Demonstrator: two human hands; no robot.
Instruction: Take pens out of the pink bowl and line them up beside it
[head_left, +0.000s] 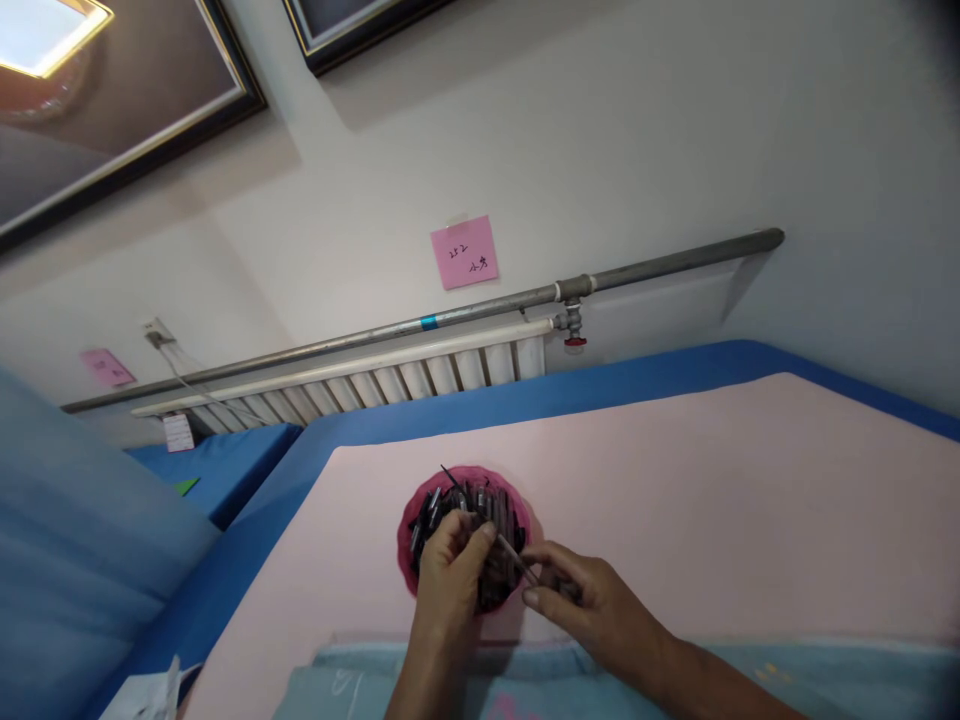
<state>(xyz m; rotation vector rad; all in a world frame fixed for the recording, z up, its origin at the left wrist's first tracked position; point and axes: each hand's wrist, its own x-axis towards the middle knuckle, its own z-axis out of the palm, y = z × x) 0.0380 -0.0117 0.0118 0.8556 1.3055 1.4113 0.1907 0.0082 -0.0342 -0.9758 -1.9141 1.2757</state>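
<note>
A pink bowl with a wavy rim (pixel 405 556) holds a heap of slim dark sticks (pixel 429 515), pen-like in shape. Over the bowl, my left hand (pixel 448 575) is closed, pinching a thin stick (pixel 514 553) between thumb and fingers. The stick slants down toward my right hand (pixel 592 605), whose thumb and index finger are around its lower end at the bowl's right rim. Something dark shows under the curled fingers of my right hand, too blurred to name. The sticks' exact kind is unclear.
The bowl stands on a pink sheet (pixel 675 480) over a blue padded bed (pixel 600 378). A light blue cloth (pixel 337 690) lies along the near edge. Beyond are a white radiator (pixel 442 376) and a metal pipe (pixel 360 340). A blue curtain (pixel 67 560) hangs at left.
</note>
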